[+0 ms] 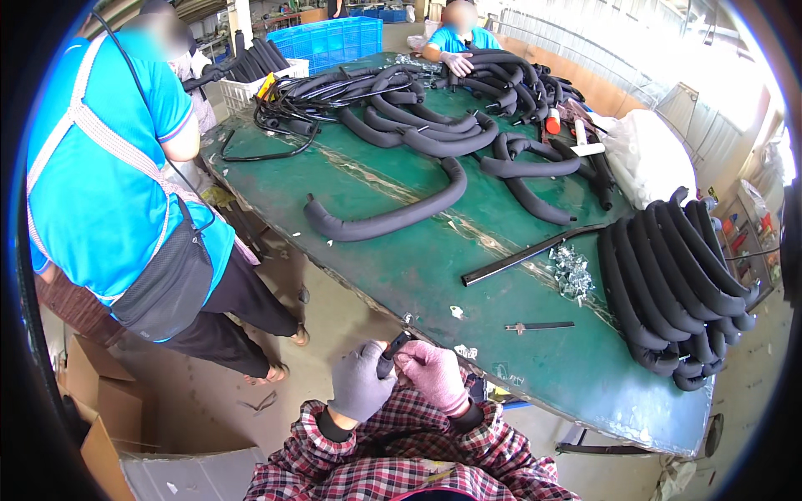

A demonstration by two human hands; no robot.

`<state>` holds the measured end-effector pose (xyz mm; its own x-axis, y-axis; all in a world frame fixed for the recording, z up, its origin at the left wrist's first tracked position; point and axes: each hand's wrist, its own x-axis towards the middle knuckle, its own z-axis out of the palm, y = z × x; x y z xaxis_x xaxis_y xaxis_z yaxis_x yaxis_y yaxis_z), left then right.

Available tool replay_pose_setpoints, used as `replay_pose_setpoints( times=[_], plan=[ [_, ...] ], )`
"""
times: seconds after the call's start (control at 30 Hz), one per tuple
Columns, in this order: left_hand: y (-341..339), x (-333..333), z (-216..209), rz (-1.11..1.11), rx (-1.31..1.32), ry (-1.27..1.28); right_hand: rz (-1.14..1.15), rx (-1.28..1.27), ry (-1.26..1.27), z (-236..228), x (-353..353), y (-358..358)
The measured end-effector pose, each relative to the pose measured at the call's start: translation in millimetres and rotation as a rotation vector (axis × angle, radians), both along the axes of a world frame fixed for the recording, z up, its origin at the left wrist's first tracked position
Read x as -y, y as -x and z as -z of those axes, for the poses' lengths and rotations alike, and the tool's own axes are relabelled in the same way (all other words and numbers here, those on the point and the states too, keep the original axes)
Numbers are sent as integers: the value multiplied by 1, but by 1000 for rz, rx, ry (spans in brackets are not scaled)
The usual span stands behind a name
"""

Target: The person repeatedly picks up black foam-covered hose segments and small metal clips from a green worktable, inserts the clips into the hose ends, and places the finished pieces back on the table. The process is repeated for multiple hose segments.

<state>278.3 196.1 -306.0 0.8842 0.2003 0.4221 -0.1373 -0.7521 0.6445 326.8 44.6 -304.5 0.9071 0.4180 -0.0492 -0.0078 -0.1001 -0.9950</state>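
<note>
My left hand [362,384], in a grey glove, is closed round a short black tube end [393,352] just off the table's near edge. Close beside it, my right hand [436,377], in a pink glove, has its fingertips pinched together near that tube; whatever is between them is too small to make out. On the table, a thin dark bar-shaped tool [539,326] lies to the right of my hands. Farther off are a bare black metal tube [526,257] and a heap of small shiny metal parts [573,274].
The green table [401,275] carries a stack of bent foam-covered tubes [668,284] at right, a single bent tube [393,219] mid-table and further piles behind. One co-worker [117,159] stands at left; another [461,42] works across the table. Cardboard boxes [109,401] sit lower left.
</note>
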Motion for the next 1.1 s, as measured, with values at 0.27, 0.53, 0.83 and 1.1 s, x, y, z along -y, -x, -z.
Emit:
replay_pose_setpoints(
  times=[0.27, 0.53, 0.83, 1.1],
  plan=[
    [-2, -1, -2, 118, -66, -25, 98, -11, -330, 40, 2, 11],
    [4, 9, 5, 242, 2, -161, -142, -533, -740, 123, 13, 20],
    [1, 7, -2, 326, 93, -292, -142, -1160, -1109, 67, 7, 23],
    [-7, 5, 6, 353, 227, -282, -27, -1075, -1258, 57, -3, 34]
  ],
)
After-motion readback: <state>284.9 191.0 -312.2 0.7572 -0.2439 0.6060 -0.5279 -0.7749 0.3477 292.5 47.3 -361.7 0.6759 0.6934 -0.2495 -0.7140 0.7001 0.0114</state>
